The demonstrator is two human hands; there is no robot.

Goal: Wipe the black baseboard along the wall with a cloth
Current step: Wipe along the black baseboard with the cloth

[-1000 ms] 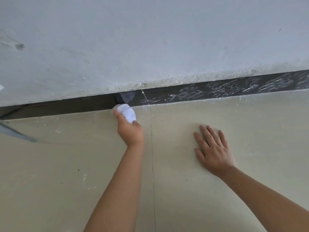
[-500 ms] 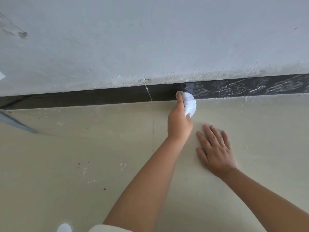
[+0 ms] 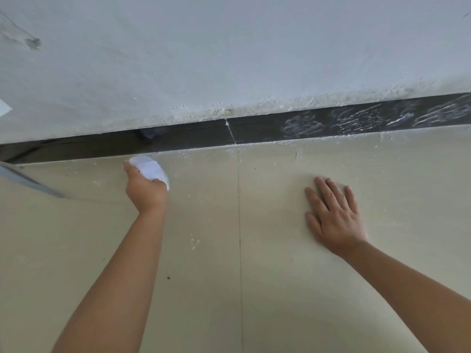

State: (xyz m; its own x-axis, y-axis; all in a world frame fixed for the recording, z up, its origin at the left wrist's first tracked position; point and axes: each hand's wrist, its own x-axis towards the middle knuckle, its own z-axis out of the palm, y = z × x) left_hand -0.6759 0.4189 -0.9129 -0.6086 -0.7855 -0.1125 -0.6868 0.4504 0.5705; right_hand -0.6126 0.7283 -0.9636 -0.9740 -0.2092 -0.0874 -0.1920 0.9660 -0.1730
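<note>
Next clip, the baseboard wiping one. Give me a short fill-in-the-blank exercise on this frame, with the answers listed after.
1. The left hand grips a white ____.
2. The right hand lies flat, fingers spread, on the ____.
3. White smears remain on the baseboard to the ____ of its joint.
4. The baseboard's colour is ____.

Missing words: cloth; floor; right; black

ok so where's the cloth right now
In the head view the white cloth is bunched in the left hand, left of the floor seam, just below the bottom edge of the black baseboard.
</note>
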